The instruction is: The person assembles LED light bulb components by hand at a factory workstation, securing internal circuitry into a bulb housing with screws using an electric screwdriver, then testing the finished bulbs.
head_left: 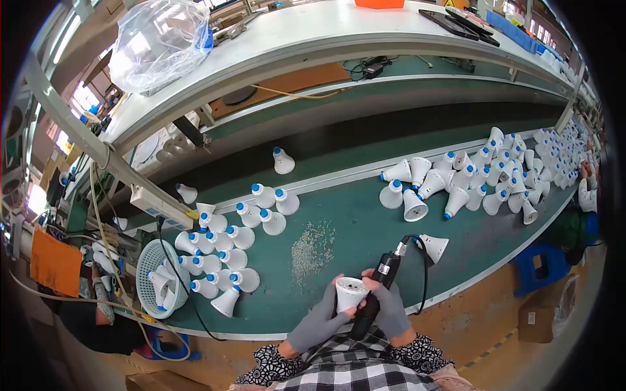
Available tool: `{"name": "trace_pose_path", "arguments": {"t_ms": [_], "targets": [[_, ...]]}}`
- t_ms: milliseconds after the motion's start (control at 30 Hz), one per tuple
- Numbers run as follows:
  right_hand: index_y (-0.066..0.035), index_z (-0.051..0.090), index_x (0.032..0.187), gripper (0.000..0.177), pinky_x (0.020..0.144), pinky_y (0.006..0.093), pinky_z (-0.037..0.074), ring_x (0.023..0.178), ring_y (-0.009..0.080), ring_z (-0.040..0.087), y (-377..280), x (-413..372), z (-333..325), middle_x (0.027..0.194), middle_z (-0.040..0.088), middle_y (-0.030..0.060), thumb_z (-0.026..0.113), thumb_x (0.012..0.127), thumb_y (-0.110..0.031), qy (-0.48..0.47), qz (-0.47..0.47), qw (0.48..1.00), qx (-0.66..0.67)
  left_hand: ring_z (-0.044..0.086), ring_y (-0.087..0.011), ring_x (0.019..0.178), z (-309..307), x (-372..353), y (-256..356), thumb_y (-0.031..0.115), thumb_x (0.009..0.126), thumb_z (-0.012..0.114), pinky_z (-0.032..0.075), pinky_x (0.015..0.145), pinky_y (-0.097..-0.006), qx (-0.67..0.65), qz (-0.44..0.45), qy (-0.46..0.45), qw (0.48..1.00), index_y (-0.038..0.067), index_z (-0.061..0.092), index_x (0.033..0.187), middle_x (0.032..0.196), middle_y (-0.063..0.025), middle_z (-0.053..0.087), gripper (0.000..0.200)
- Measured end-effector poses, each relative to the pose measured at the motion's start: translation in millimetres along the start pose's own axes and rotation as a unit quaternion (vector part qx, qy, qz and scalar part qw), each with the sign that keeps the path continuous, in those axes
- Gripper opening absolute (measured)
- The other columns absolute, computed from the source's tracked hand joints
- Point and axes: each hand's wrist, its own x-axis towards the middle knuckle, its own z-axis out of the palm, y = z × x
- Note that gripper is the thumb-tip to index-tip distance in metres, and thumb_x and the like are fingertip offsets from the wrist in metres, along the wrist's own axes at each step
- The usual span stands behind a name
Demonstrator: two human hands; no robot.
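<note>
In the head view, my left hand (317, 324), in a grey fingerless glove, is closed around a white cone-shaped bulb housing (350, 298). The housing's wide open end faces up, with dark spots visible inside. My right hand (391, 310), gloved the same way, grips a black electric screwdriver (385, 270). Its cable end points up and away from me, while the lower end reaches down beside the housing, close to my lap. Beyond my hands, a scatter of small screws (312, 251) lies on the green work surface (352, 221).
Many white bulb housings with blue tips stand or lie at left (235, 259) and right (456, 176). A light green basket (147, 287) at the left edge holds more. The screwdriver's black cable (426, 277) loops at right. A white shelf (313, 26) spans the back.
</note>
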Motion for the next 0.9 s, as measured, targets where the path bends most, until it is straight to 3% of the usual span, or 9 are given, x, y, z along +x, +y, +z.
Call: {"name": "trace_pose_path", "arguments": {"t_ms": [233, 333, 400, 467, 533, 700, 767, 800, 900], "targets": [[-0.002, 0.052, 0.115, 0.029, 0.057, 0.0313, 0.049, 0.059, 0.0169, 0.058, 1, 11, -17, 0.073, 0.057, 0.0066, 0.062, 0.090, -0.015, -0.020, -0.008, 0.991, 0.132, 0.058, -0.0133, 0.084, -14, 21, 48, 0.014, 0.092, 0.060, 0.050, 0.066, -0.0268, 0.055, -0.033, 0.003, 0.998, 0.002, 0.005, 0.153, 0.113, -0.0108, 0.055, 0.083], [-0.002, 0.050, 0.117, 0.031, 0.058, 0.0334, 0.049, 0.059, 0.0184, 0.056, -2, 17, -34, 0.070, 0.054, 0.0071, 0.060, 0.091, -0.014, -0.056, -0.012, 0.985, 0.163, 0.057, -0.0093, 0.065, -42, 69, 115, 0.024, 0.093, 0.062, 0.048, 0.060, -0.0253, 0.253, 0.032, 0.100, 0.962, 0.004, 0.025, 0.151, 0.085, -0.0047, 0.062, 0.073], [-0.003, 0.050, 0.116, 0.032, 0.057, 0.0338, 0.047, 0.059, 0.0184, 0.053, 1, 23, -45, 0.070, 0.052, 0.0069, 0.060, 0.090, -0.017, -0.111, 0.006, 0.977, 0.183, 0.064, -0.0205, 0.068, -73, 133, 135, 0.036, 0.091, 0.062, 0.050, 0.064, -0.0344, 0.452, 0.138, 0.143, 0.870, 0.006, 0.045, 0.140, 0.087, -0.0132, 0.067, 0.060], [-0.003, 0.050, 0.116, 0.033, 0.057, 0.0339, 0.046, 0.058, 0.0182, 0.052, 4, 26, -53, 0.070, 0.051, 0.0068, 0.061, 0.089, -0.019, -0.148, 0.025, 0.969, 0.195, 0.067, -0.0334, 0.080, -108, 214, 144, 0.035, 0.082, 0.069, 0.051, 0.074, -0.0426, 0.536, 0.253, 0.122, 0.796, 0.002, 0.067, 0.106, 0.084, -0.0204, 0.068, 0.041], [-0.003, 0.051, 0.114, 0.036, 0.058, 0.0339, 0.044, 0.058, 0.0181, 0.050, 11, 28, -61, 0.069, 0.050, 0.0069, 0.063, 0.086, -0.023, -0.157, 0.040, 0.966, 0.201, 0.067, -0.0363, 0.087, -111, 281, 158, 0.033, 0.074, 0.075, 0.053, 0.079, -0.0426, 0.642, 0.116, 0.113, 0.749, 0.001, 0.072, 0.092, 0.088, -0.0221, 0.068, 0.036], [-0.003, 0.052, 0.113, 0.039, 0.055, 0.0346, 0.044, 0.055, 0.0182, 0.049, 20, 30, -66, 0.067, 0.049, 0.0066, 0.065, 0.084, -0.025, -0.171, 0.050, 0.956, 0.232, 0.069, -0.0336, 0.095, -106, 384, 133, 0.031, 0.066, 0.079, 0.055, 0.084, -0.0416, 0.707, 0.030, 0.139, 0.693, 0.006, 0.073, 0.097, 0.098, -0.0189, 0.070, 0.041], [-0.003, 0.052, 0.114, 0.039, 0.056, 0.0351, 0.044, 0.054, 0.0188, 0.049, 20, 29, -67, 0.067, 0.050, 0.0071, 0.066, 0.083, -0.023, -0.169, 0.049, 0.955, 0.237, 0.066, -0.0342, 0.103, -103, 371, 156, 0.038, 0.064, 0.079, 0.052, 0.090, -0.0439, 0.700, 0.000, 0.088, 0.708, 0.008, 0.068, 0.110, 0.107, -0.0173, 0.069, 0.057], [-0.004, 0.052, 0.114, 0.040, 0.054, 0.0350, 0.044, 0.053, 0.0189, 0.049, 20, 32, -68, 0.067, 0.050, 0.0073, 0.067, 0.083, -0.024, -0.169, 0.051, 0.957, 0.232, 0.061, -0.0354, 0.112, -115, 369, 153, 0.047, 0.062, 0.080, 0.048, 0.093, -0.0465, 0.758, 0.075, 0.134, 0.634, 0.008, 0.061, 0.119, 0.116, -0.0170, 0.064, 0.072], [-0.005, 0.053, 0.114, 0.040, 0.053, 0.0347, 0.043, 0.051, 0.0191, 0.049, 23, 29, -68, 0.067, 0.052, 0.0075, 0.068, 0.082, -0.025, -0.162, 0.059, 0.956, 0.235, 0.057, -0.0363, 0.117, -175, 348, 182, 0.050, 0.062, 0.082, 0.048, 0.090, -0.0511, 0.793, 0.006, 0.031, 0.609, 0.009, 0.057, 0.126, 0.123, -0.0172, 0.059, 0.080]]}}
